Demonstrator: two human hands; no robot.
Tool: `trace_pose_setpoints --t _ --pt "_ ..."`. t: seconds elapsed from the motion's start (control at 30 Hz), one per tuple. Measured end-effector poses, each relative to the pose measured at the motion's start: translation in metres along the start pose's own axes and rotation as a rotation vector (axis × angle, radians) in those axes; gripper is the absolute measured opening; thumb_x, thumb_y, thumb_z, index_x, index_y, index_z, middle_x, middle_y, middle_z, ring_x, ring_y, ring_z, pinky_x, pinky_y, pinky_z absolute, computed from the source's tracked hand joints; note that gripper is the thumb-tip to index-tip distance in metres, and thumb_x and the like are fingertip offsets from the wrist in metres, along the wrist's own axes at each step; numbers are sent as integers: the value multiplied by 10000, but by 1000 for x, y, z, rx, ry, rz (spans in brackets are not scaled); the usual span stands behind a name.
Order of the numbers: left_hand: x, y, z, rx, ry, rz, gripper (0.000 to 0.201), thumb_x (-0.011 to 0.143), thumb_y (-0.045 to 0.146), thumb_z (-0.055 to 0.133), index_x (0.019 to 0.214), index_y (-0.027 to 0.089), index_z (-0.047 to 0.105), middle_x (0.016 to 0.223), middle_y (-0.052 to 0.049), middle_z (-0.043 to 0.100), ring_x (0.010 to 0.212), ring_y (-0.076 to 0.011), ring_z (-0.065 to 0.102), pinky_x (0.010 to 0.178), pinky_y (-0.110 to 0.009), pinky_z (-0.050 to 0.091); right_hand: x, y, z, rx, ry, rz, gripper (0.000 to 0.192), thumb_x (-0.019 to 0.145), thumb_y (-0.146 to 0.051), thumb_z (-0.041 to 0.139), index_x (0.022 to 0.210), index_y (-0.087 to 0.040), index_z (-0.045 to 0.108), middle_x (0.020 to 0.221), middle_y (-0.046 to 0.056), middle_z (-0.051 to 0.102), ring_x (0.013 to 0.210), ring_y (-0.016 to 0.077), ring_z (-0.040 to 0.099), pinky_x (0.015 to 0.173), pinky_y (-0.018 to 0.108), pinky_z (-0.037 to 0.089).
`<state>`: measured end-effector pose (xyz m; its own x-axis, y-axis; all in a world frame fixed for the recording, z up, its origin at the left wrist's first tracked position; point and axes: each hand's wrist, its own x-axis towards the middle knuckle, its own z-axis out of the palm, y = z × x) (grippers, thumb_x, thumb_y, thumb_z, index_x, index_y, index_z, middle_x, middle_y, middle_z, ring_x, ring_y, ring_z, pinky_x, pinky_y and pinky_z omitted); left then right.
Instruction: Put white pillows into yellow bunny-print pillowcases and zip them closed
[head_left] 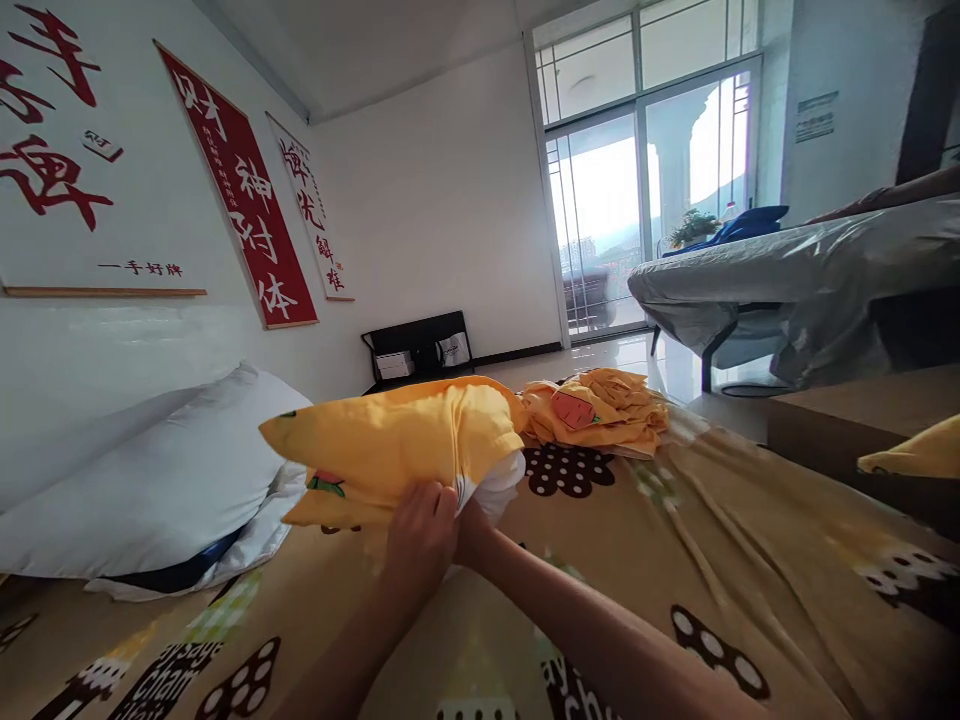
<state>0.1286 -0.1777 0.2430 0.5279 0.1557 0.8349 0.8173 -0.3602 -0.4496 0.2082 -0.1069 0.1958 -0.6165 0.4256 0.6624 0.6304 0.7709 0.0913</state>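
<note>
A white pillow partly inside a yellow pillowcase (390,445) lies on the bed in front of me. The white pillow end (501,484) sticks out of the case's open side. My left hand (418,540) grips the yellow fabric at the opening's lower edge. My right hand (472,530) is pushed into the opening beside it; only the wrist and the base of the hand show, its fingers are hidden by the cloth. Beyond lies a crumpled yellow cloth with a carrot print (596,410).
The bed is covered with a tan patterned sheet (675,560). Bare white pillows (150,480) are stacked at the left by the wall. Another bed with grey cover (787,275) stands right, a wooden ledge (862,410) before it. A black stand (420,345) is by the far wall.
</note>
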Motion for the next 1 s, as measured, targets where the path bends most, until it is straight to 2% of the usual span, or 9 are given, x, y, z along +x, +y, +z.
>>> trace_pose_setpoints --t 0.13,0.23,0.3,0.37,0.47,0.6,0.7,0.8,1.0 --pt "-12 -26 24 144 70 -70 165 913 150 442 784 176 541 723 -53 578 725 -214 501 745 -348 369 -10 12 -17 6 -9 -69 325 890 -318 525 1172 -180 612 1164 109 653 1100 267 558 952 402 432" --pt "-28 -52 36 247 105 -181 89 879 228 529 885 152 575 839 -99 627 804 -250 516 759 -374 361 -26 22 -23 -7 32 -110 513 903 -392 519 1367 -182 462 1377 116 528 1222 240 497 988 379 410" --pt "-34 -59 38 261 72 -219 103 860 257 556 846 158 579 809 -97 619 783 -251 504 727 -360 359 -40 27 -21 -28 43 -163 600 905 -386 511 1443 -164 362 1465 123 434 1308 221 425 1029 353 380" --pt "-36 -55 35 245 39 -187 109 860 249 556 783 174 576 756 -77 603 742 -235 491 698 -344 348 -55 32 -16 -68 60 -260 621 911 -342 487 1466 -121 318 1510 140 359 1378 220 336 1075 353 333" --pt "-33 -39 25 228 56 -67 176 877 265 558 716 193 564 704 -54 588 710 -219 478 694 -346 331 -76 40 -8 -150 125 -343 542 937 -267 424 1449 -106 356 1481 146 405 1375 216 347 1073 350 332" --pt "-30 -21 19 201 156 -16 103 852 205 610 760 186 565 675 -36 576 686 -201 478 696 -350 335 -86 44 -2 -164 138 -247 562 941 -336 429 1462 -143 345 1389 110 530 1251 182 494 980 299 404" --pt "-27 -20 22 106 165 -6 52 848 126 594 835 162 558 663 -29 567 653 -185 478 645 -317 349 -80 41 -2 -139 102 -190 598 925 -373 460 1470 -166 327 1380 99 539 1242 185 495 952 308 415" --pt "-26 -21 26 35 166 8 75 848 84 571 868 151 544 672 -24 562 652 -171 506 627 -290 375 -70 37 -5 -104 68 -141 556 902 -364 516 1416 -182 405 1342 102 567 1213 203 510 937 329 418" --pt "-27 -10 28 -37 111 46 87 864 76 531 906 152 527 657 -9 533 638 -161 521 612 -278 398 -51 32 -3 -66 -26 -97 267 911 -302 511 1110 -167 627 1052 118 697 1028 232 618 917 368 444"
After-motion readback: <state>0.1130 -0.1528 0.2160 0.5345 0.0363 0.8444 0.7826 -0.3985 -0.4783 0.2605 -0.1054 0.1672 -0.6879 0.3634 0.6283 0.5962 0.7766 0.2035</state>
